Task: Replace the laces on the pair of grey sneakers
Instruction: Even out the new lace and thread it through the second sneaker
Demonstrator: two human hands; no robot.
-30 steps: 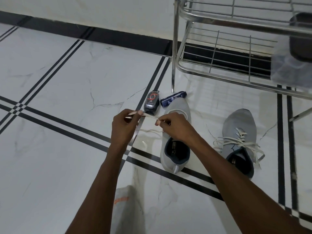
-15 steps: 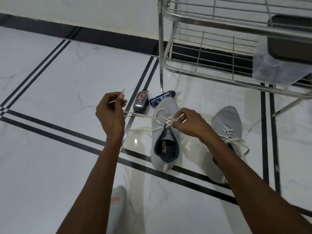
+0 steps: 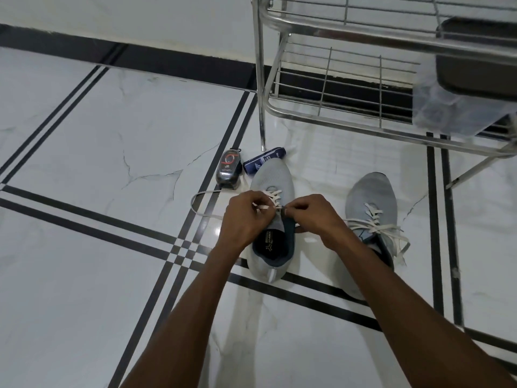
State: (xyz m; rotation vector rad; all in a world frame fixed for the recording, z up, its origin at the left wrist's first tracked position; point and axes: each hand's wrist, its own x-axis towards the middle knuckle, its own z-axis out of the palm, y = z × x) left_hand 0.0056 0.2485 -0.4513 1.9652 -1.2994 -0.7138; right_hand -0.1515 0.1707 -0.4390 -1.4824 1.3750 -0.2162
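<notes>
**Both hands pinching the lace over the nearer sneaker**

The left hand [image 3: 246, 219] has its fingers curled, thumb and fingertips pinching a flat white lace [image 3: 265, 206] just over the eyelets. The right hand [image 3: 313, 217] mirrors it, fingers bent and nipping the same lace at the top of the tongue — the two hands nearly touch above the shoe's opening. A loose loop of that lace trails out to the left across the floor [image 3: 112, 152].

Two grey sneakers stand on the floor, toes pointing away. The left sneaker [image 3: 272, 175], under the hands, is of knitted grey fabric with a rounded toe, a dark blue lining and a pale strip at the heel; its lace crosses the upper eyelets in a few rows. The right sneaker [image 3: 369, 194] stands well apart to the right, partly hidden by the forearm, its white lace threaded and lying slack with the ends spilling over the side.

Just beyond the left sneaker's toe lie two small items: a dark oval pack [image 3: 228, 170] with a red ring on its label, and a blue tube [image 3: 261, 162] touching or nearly touching the toe.

The floor is glossy white marble-look tile, crossed by paired black stripes. One shiny metal wire rack [image 3: 330, 79] stands behind — a dark object and a filmy plastic bag [image 3: 447, 107] sit at its right end.
</notes>
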